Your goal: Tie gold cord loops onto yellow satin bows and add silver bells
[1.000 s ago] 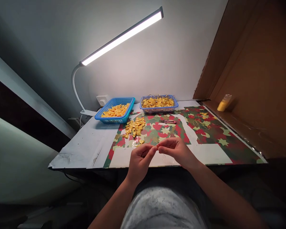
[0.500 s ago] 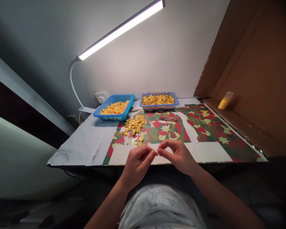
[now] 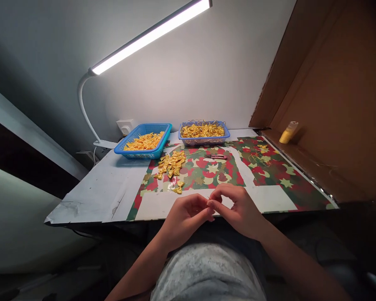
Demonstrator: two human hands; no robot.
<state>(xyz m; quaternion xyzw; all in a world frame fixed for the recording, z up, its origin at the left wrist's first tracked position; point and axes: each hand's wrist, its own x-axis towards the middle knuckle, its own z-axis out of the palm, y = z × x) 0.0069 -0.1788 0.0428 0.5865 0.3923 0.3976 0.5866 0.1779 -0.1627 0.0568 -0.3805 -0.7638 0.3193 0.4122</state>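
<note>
Bows [image 3: 172,163] (glossy, yellow, narrow-waisted) near curled fingers [image 3: 201,217]

- A slim bar lamp [image 3: 153,38] glows, slanting from a curved white neck [image 3: 80,97].
- The pale grey wall [image 3: 232,83] shines brightest near it.
- A brown panel [image 3: 335,100] rises at the right.
- Below the white-surfaced table [image 3: 100,188] it is dark.

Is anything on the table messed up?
Yes: the white table covering looks crumpled at its near left corner, with a dark, torn-looking mark further right. One yellow bow also lies apart from the bow pile.
</note>
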